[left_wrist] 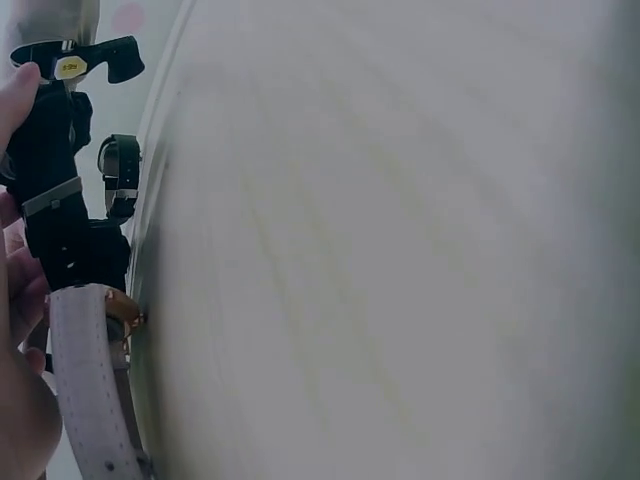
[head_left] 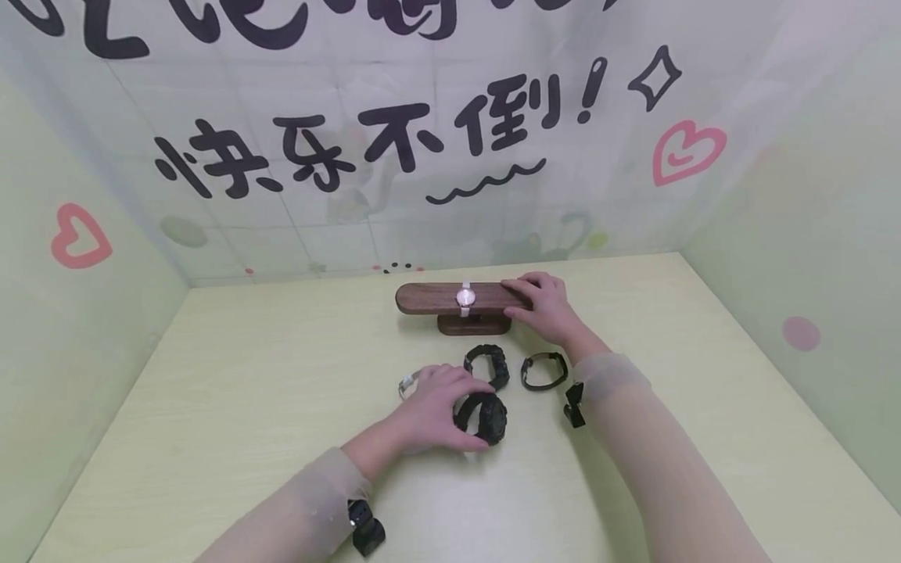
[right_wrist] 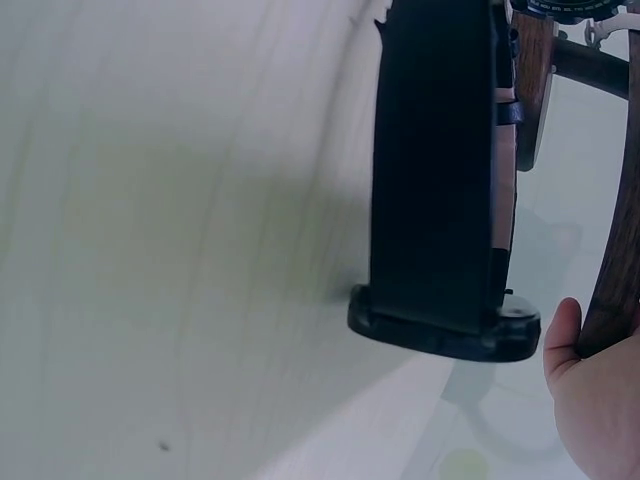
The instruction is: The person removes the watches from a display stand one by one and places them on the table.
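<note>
My left hand [head_left: 438, 408] grips a black wristwatch [head_left: 495, 418] low over the table, thumb and fingers on opposite sides of it. At the back, a dark wooden watch stand [head_left: 425, 299] bears a small pale-strapped wristwatch [head_left: 465, 298] near its middle. My right hand [head_left: 549, 309] holds the right end of the stand's bar, thumb in front. A second black watch [head_left: 498, 366] lies just beyond the left hand. Right of it is a thin black-strapped watch [head_left: 545, 371], large in the right wrist view. A white-strapped watch [left_wrist: 85, 385] is partly hidden behind the left hand.
The pale wooden table [head_left: 246, 391] is walled at the back and on both sides by printed sheets [head_left: 380, 234]. Small black wrist cameras [head_left: 575, 404] sit on both sleeves.
</note>
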Tool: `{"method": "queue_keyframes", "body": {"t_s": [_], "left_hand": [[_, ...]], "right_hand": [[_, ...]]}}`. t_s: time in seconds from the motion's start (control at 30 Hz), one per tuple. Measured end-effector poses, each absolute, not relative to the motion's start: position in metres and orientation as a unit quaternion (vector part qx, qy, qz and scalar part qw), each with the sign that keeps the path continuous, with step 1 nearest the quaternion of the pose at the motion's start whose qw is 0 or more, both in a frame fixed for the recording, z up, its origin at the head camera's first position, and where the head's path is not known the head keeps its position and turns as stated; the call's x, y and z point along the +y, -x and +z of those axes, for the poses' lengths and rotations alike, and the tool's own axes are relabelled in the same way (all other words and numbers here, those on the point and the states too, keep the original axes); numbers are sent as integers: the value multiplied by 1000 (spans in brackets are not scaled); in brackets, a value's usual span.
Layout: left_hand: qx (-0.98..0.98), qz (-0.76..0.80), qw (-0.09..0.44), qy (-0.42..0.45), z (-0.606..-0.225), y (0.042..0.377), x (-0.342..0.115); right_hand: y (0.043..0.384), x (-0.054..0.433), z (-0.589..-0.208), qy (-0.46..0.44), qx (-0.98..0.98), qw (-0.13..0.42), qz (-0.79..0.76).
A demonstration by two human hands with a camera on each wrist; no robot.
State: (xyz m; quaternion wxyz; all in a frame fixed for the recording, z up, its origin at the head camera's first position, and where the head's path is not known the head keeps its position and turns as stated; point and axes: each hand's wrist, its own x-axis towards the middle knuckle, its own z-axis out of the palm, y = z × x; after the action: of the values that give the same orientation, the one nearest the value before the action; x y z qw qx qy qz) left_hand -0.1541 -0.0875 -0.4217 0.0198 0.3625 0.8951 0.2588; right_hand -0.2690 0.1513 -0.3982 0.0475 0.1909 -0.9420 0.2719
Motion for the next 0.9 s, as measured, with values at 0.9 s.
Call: {"method": "queue_keyframes", "body": {"t_s": [0.9], "left_hand": [[908, 189, -48, -371, -432, 153, -74]], "right_hand": [[271, 153, -400, -191, -944, 46, 265]]}}
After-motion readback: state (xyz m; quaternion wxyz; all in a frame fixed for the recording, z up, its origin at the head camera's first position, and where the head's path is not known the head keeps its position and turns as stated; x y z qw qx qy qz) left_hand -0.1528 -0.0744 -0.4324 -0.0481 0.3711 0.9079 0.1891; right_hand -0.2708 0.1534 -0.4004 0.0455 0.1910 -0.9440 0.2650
